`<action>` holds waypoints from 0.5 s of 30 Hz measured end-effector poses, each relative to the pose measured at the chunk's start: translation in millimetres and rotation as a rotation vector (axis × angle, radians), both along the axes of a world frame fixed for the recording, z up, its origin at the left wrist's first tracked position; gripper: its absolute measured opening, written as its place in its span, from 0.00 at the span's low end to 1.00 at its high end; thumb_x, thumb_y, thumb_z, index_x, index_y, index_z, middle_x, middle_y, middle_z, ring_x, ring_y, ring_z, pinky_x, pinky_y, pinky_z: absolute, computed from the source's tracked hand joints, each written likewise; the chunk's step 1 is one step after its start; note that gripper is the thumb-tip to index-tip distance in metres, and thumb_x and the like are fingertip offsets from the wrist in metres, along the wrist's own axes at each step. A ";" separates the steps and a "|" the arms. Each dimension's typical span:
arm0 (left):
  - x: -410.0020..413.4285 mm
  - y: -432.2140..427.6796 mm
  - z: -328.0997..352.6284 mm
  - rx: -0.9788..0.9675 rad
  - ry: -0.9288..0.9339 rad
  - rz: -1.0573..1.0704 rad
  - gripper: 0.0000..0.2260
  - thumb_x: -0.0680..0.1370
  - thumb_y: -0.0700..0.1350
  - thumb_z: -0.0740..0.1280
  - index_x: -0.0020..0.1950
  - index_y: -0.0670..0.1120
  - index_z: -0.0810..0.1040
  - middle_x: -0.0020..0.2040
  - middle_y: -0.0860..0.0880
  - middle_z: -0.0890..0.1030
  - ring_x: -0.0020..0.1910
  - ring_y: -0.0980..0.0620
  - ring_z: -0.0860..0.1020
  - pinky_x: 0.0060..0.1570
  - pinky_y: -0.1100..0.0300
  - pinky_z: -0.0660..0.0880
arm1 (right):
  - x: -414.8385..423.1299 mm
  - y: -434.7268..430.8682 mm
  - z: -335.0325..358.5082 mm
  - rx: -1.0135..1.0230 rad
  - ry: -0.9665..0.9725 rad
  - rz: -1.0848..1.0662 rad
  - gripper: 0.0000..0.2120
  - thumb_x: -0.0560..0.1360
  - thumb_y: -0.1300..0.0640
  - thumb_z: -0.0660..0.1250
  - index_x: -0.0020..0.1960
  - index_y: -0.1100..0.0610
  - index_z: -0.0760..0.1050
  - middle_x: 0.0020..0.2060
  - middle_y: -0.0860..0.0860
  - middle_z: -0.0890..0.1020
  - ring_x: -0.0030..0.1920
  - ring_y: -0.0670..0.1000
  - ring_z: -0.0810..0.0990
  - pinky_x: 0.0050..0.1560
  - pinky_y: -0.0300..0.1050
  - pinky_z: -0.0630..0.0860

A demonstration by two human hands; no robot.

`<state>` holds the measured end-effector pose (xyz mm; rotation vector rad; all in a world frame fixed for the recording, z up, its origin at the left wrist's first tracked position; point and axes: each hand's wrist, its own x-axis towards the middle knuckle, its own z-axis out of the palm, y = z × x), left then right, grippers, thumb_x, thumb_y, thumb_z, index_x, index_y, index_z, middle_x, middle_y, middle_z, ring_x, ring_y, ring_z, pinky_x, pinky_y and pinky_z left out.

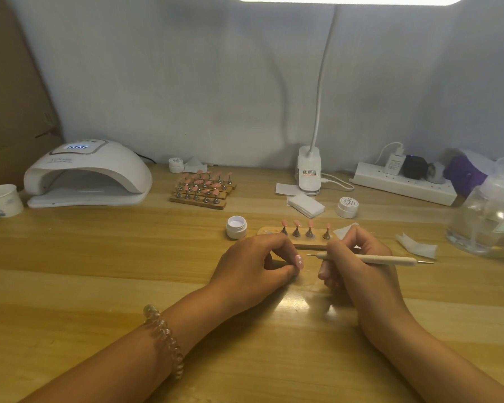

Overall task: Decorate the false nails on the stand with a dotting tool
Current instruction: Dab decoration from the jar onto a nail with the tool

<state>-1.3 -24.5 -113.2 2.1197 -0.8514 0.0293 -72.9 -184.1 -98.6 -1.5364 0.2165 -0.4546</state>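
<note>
Dotting tool (376,259) crosswise in right grip (361,274)

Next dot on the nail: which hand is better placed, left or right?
Right. The right hand grips the dotting tool, its tip aimed at the pink nail pinched by the left hand, so left likely just steadies.

Open across the bare table (105,257) left of the left hand (256,266) and between the forearms, but hemmed just beyond by the stand (306,243) and open jar (237,226), right of the right hand (358,263) by a paper scrap (416,246) and clear container (483,222), farther back by curing lamp (88,173), nail rack (201,191) and lamp base (309,170).
</note>
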 end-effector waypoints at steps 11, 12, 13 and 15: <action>0.0 -0.1 -1.0 0.007 -0.030 0.005 0.07 0.74 0.48 0.74 0.41 0.59 0.78 0.40 0.64 0.79 0.32 0.59 0.72 0.35 0.59 0.69 | 2.3 0.7 -2.0 -0.101 0.061 0.039 0.11 0.76 0.61 0.67 0.39 0.64 0.68 0.28 0.58 0.82 0.26 0.50 0.80 0.28 0.40 0.77; 0.0 -0.2 -1.1 0.007 -0.030 0.005 0.07 0.74 0.48 0.74 0.41 0.59 0.78 0.39 0.64 0.79 0.32 0.58 0.72 0.35 0.58 0.69 | 2.2 0.9 -1.8 -0.103 0.063 0.040 0.11 0.76 0.61 0.67 0.39 0.65 0.68 0.28 0.58 0.82 0.26 0.50 0.80 0.28 0.40 0.77; 0.1 -0.2 -1.1 0.007 -0.029 0.005 0.07 0.74 0.48 0.74 0.41 0.59 0.78 0.39 0.64 0.79 0.32 0.58 0.72 0.35 0.58 0.70 | 2.2 1.1 -1.6 -0.104 0.064 0.041 0.11 0.76 0.61 0.67 0.40 0.65 0.68 0.28 0.58 0.82 0.26 0.50 0.80 0.28 0.40 0.77; 0.1 -0.2 -1.1 0.006 -0.029 0.003 0.07 0.74 0.48 0.73 0.41 0.59 0.78 0.39 0.64 0.79 0.32 0.58 0.72 0.35 0.59 0.69 | 2.0 1.6 -1.2 -0.104 0.068 0.046 0.11 0.75 0.61 0.67 0.40 0.66 0.67 0.28 0.58 0.82 0.26 0.49 0.79 0.27 0.40 0.76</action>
